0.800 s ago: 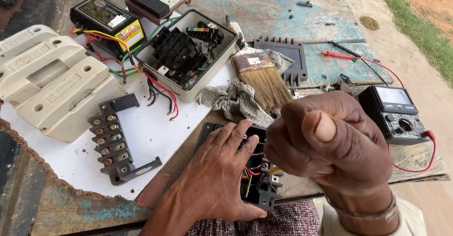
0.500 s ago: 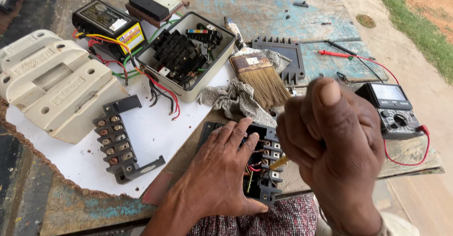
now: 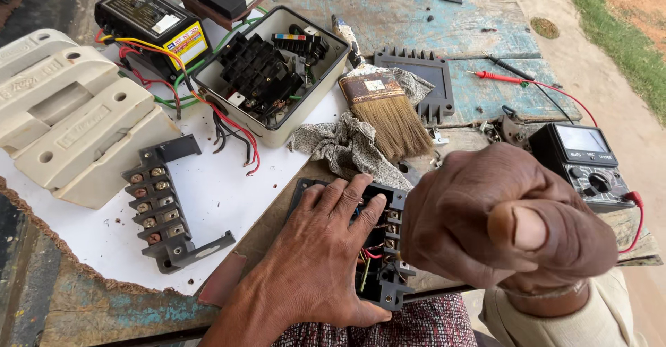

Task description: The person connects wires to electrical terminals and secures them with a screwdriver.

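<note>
My left hand (image 3: 316, 264) lies flat with fingers spread on a black wired terminal unit (image 3: 385, 278) at the table's near edge, holding it down. Red and yellow wires show inside the unit. My right hand (image 3: 499, 222) hovers just right of and above it, curled into a tight fist with the thumb on top. Whatever is inside the fist is hidden.
On the white sheet (image 3: 215, 194) rest a grey terminal strip (image 3: 163, 205), a cream cover (image 3: 69, 118) and an open metal box (image 3: 270, 70) of wired parts. A brush (image 3: 388, 111), a rag (image 3: 347, 146), a black finned cover (image 3: 416, 76), a multimeter (image 3: 583, 156) and a red probe (image 3: 496, 76) sit behind.
My right fist has turned and dropped lower, closer to the black unit. My left hand stays pressed on the unit.
</note>
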